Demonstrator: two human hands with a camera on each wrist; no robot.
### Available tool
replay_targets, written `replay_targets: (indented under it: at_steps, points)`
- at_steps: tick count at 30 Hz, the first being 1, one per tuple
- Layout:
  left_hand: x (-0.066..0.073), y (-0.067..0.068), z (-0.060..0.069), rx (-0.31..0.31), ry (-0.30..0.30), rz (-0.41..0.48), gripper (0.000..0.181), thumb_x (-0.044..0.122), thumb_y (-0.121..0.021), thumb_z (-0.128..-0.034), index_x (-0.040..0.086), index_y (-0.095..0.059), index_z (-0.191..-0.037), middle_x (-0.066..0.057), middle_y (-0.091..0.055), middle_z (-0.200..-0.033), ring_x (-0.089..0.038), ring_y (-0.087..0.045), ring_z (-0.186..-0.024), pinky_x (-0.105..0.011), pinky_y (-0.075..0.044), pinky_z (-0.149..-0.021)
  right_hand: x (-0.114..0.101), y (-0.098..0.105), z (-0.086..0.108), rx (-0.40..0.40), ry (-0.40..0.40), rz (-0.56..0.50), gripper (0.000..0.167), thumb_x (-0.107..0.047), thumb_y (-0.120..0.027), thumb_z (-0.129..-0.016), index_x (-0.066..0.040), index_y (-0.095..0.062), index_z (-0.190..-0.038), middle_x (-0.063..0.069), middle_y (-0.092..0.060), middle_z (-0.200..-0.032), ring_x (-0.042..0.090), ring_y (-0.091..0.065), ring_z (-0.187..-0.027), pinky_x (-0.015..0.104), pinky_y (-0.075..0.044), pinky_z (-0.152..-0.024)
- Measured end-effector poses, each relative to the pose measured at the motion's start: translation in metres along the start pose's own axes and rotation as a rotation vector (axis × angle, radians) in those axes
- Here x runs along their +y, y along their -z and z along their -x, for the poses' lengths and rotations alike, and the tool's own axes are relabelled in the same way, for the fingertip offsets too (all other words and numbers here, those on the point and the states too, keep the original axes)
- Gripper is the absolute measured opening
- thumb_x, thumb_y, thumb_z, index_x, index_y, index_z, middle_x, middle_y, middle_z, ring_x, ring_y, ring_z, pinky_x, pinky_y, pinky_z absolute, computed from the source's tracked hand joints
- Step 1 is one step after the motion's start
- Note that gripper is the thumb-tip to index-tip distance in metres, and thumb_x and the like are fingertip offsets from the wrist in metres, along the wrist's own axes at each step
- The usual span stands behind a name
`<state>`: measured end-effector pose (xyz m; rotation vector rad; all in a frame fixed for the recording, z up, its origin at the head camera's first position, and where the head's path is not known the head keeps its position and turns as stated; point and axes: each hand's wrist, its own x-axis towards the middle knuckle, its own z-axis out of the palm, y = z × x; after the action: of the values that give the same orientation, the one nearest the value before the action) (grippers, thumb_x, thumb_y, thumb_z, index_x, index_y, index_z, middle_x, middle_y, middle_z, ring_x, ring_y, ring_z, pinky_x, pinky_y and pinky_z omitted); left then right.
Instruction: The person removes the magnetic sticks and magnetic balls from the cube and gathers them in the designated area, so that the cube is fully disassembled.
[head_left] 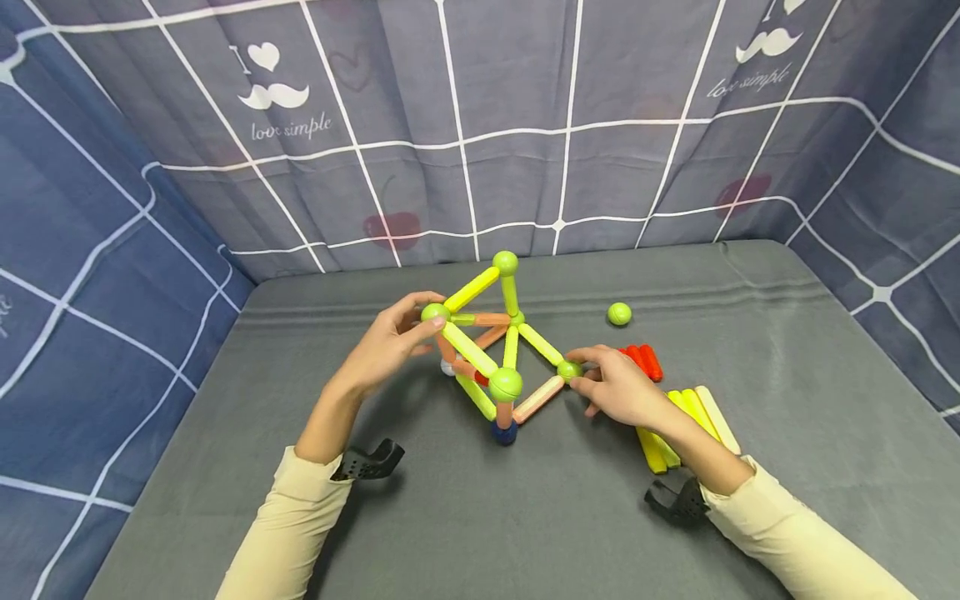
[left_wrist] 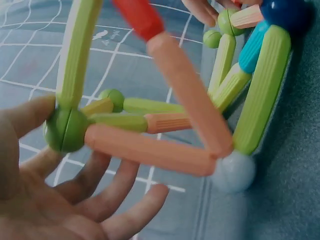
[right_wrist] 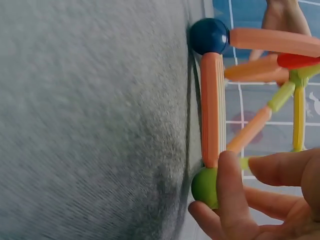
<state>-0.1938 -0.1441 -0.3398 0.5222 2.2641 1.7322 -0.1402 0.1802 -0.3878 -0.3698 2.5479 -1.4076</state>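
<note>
Tugging unevenly could pull the rod frame (head_left: 470, 349) apart at the dark blue ball (head_left: 504, 432), its nearest corner, if joints are merely pressed on. Right of that ball, the right hand (head_left: 621, 388) narrowly pinches a low green ball (head_left: 568, 371); farther, leftward of it, the left hand (head_left: 390, 346) pinches a higher green ball (head_left: 434, 313).
</note>
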Motion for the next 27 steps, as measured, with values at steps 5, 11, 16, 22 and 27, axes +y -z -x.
replay_targets:
  at_steps: [5,11,16,22,27]
  points:
    - [0.001,0.002,0.011,-0.116,-0.008,0.048,0.050,0.015,-0.064,-0.0975,0.010,-0.047,-0.145,-0.019,-0.052,-0.127,-0.036,-0.060,-0.110,-0.050,-0.049,-0.095,0.001,0.007,-0.010,0.004,-0.018,-0.137,0.042,0.000,-0.058,-0.096,0.014,-0.048,-0.134,0.031,-0.057,-0.126,0.027,-0.066,-0.062,0.039,-0.058,-0.059]
    - [0.003,-0.007,0.020,-0.168,-0.026,0.008,0.053,0.013,-0.068,-0.0944,0.009,-0.049,-0.145,-0.015,-0.052,-0.138,-0.042,-0.066,-0.095,-0.039,-0.052,-0.091,-0.002,0.012,-0.027,0.006,-0.027,-0.154,0.038,-0.003,-0.056,-0.098,0.012,-0.050,-0.133,0.029,-0.057,-0.126,0.030,-0.066,-0.068,0.042,-0.058,-0.061]
    - [0.004,-0.017,0.026,-0.207,-0.048,0.014,0.056,0.013,-0.071,-0.0926,0.006,-0.050,-0.144,-0.012,-0.056,-0.136,-0.036,-0.065,-0.092,-0.034,-0.053,-0.086,-0.003,0.014,-0.041,-0.011,-0.053,-0.121,0.040,-0.007,-0.054,-0.100,0.011,-0.050,-0.135,0.028,-0.053,-0.131,0.038,-0.063,-0.103,0.039,-0.058,-0.070]
    - [0.004,-0.022,0.035,-0.225,-0.079,0.057,0.055,0.011,-0.072,-0.0911,0.009,-0.053,-0.142,-0.011,-0.058,-0.129,-0.027,-0.062,-0.093,-0.029,-0.052,-0.079,0.002,0.012,-0.051,-0.050,-0.093,-0.082,0.042,-0.013,-0.056,-0.100,0.007,-0.051,-0.137,0.026,-0.051,-0.135,0.039,-0.054,-0.120,0.038,-0.054,-0.080]
    - [0.003,-0.025,0.040,-0.207,-0.084,0.071,0.054,0.011,-0.073,-0.0902,0.010,-0.054,-0.141,-0.012,-0.058,-0.130,-0.029,-0.064,-0.093,-0.029,-0.053,-0.080,0.005,0.012,-0.054,-0.053,-0.094,-0.104,0.044,-0.014,-0.056,-0.099,0.007,-0.050,-0.138,0.026,-0.051,-0.135,0.036,-0.056,-0.114,0.036,-0.054,-0.076]
